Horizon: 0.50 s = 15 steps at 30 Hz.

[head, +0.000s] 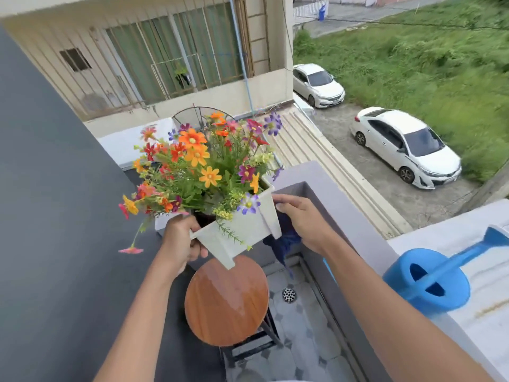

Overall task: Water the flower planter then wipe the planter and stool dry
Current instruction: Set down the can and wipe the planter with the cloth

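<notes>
White square plastic planter (242, 230) tilted above round wooden stool (226, 301), left hand (180, 241) and right hand (300, 219) each clamped on it.

Two bare forearms enter from bottom edge, no sleeves in view (upper arms cut off by frame). Left hand (180, 241) bare: no ring, no glove, no watch at wrist. Right hand (301, 220) likewise bare, wrist unadorned. Short, pale fingernails visible on right hand.

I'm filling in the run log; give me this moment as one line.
phase: wiping | planter: lifted above stool | left hand: grips planter | right hand: presses blue cloth on planter | watering can: on ledge
</notes>
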{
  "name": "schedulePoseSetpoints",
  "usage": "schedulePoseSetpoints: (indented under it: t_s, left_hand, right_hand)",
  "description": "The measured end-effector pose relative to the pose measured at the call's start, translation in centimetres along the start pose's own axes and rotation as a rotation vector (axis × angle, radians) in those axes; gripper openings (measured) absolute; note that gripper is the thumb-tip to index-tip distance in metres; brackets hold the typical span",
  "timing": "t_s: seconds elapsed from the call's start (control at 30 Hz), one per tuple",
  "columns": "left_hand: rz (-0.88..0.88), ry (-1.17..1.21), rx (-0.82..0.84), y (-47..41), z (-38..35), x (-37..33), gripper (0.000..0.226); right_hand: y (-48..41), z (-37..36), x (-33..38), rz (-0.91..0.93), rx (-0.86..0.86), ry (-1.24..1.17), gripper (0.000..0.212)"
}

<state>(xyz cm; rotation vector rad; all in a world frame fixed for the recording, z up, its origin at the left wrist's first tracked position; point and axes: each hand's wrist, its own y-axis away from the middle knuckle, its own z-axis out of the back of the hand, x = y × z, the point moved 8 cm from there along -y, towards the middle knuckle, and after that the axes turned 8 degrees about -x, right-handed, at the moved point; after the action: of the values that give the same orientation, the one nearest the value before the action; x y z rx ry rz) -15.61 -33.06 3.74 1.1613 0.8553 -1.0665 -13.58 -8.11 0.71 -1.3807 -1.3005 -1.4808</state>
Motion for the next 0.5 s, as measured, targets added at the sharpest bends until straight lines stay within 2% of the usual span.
schedulePoseSetpoints:
  t_s: [0.07,0.13,0.3,0.5]
  left_hand:
    - [0.021,-0.028,-0.044,-0.7,1.1,1.4,0.017]
    - [0.017,-0.070,-0.100,-1.0,1.8,2.4,0.011]
    - [0.054,-0.047,-0.214,-3.1,3.8,3.8,0.015]
    - [0.067,0.011,-0.309,-7.5,7.6,3.9,0.021]
  right_hand:
    - [-0.5,0.0,-0.8,-0.008,0.011,-0.029,0.039]
    - [-0.7,-0.2,-0.7,0.016,0.022,-0.049,0.037]
    - [-2.1,-2.7,-2.8,-0.020,0.058,-0.066,0.033]
    - [-3.6,-7.1,-9.0,-0.155,0.175,0.279,0.038]
